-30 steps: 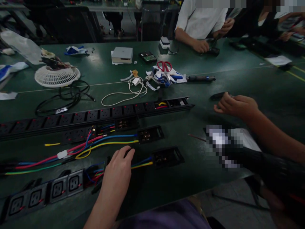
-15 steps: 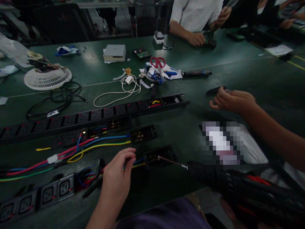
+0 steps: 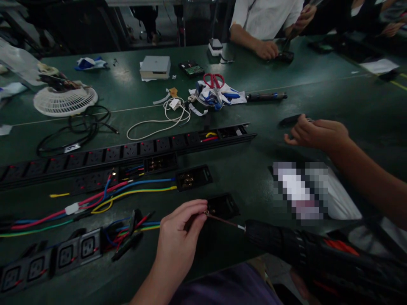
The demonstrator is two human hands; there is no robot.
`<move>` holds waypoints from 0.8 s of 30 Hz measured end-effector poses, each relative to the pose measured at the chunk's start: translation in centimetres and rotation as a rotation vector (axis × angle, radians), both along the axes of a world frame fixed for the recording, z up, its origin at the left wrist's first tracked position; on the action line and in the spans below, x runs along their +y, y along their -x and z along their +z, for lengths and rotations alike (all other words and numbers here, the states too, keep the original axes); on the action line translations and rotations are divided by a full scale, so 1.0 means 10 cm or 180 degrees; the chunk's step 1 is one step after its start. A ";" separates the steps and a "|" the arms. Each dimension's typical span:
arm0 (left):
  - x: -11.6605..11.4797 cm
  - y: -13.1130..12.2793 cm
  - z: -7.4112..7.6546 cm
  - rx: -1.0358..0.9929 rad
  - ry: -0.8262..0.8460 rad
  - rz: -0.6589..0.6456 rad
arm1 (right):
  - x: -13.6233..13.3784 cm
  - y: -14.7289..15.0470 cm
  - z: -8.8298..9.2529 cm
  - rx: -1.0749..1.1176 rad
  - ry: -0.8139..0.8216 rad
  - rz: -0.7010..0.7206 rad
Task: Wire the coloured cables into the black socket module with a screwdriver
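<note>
My left hand (image 3: 182, 231) pinches a small brass-coloured screw (image 3: 206, 212) between thumb and fingertips, at the tip of a long driver bit (image 3: 224, 221). The bit sits in a black cordless drill (image 3: 286, 243) with orange parts. My right hand (image 3: 302, 286) grips the drill from below, mostly hidden in shadow. Right behind the screw, a black terminal box (image 3: 224, 205) lies on the green table, partly covered by my left fingers. Blue and yellow-green wires (image 3: 149, 225) run beneath my left hand from a socket strip (image 3: 66, 256).
Another black box (image 3: 192, 178) with brass terminals and coloured wires lies behind, before a long socket strip (image 3: 127, 151). Another person's hand (image 3: 314, 131) rests at right by a dark object. Scissors (image 3: 214, 82), gloves and a fan part (image 3: 65, 99) stand farther back.
My left hand has moved right, from beside the wires to the bit tip, and now pinches the screw there. The bit tip has shifted slightly left, toward the box's near-left side.
</note>
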State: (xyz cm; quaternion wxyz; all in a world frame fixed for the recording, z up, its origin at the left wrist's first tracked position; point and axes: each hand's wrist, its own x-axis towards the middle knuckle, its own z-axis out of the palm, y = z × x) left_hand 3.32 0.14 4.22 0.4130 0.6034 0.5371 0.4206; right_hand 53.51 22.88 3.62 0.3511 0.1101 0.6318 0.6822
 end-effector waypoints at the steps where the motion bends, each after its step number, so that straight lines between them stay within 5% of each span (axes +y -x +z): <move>1: 0.00 0.00 0.00 -0.0014 0.0022 0.0010 | 0.00 -0.01 -0.01 0.0051 -0.0037 0.0023; 3: 0.00 0.00 0.00 -0.0038 0.0063 0.0048 | -0.01 -0.01 -0.01 0.0436 0.0129 -0.0016; 5: 0.00 0.00 0.00 -0.0069 0.0097 0.0102 | -0.02 0.05 0.01 0.1535 0.0874 -0.0350; 8: 0.00 0.01 0.01 -0.0107 0.0134 0.0168 | -0.04 0.18 0.09 0.4676 0.2614 -0.1479; 11: 0.00 0.03 0.02 -0.0115 0.0133 0.0221 | -0.06 0.27 0.16 0.7212 0.3175 -0.2612; 13: 0.00 0.04 0.02 -0.0087 0.0122 0.0242 | -0.06 0.25 0.16 0.6953 0.3157 -0.2671; 17: 0.01 0.07 0.01 0.0025 0.0005 0.0239 | -0.05 0.13 0.09 0.3897 0.2768 -0.1549; 20: 0.02 0.09 0.00 0.0161 -0.0186 0.0211 | -0.02 0.08 0.07 0.2442 0.2060 -0.1004; 22: 0.02 0.10 0.00 0.0260 -0.0350 0.0171 | 0.00 0.09 0.08 0.2438 0.1867 -0.0968; 24: 0.02 0.11 0.00 0.0325 -0.0522 0.0133 | 0.00 0.11 0.10 0.3377 0.2073 -0.1238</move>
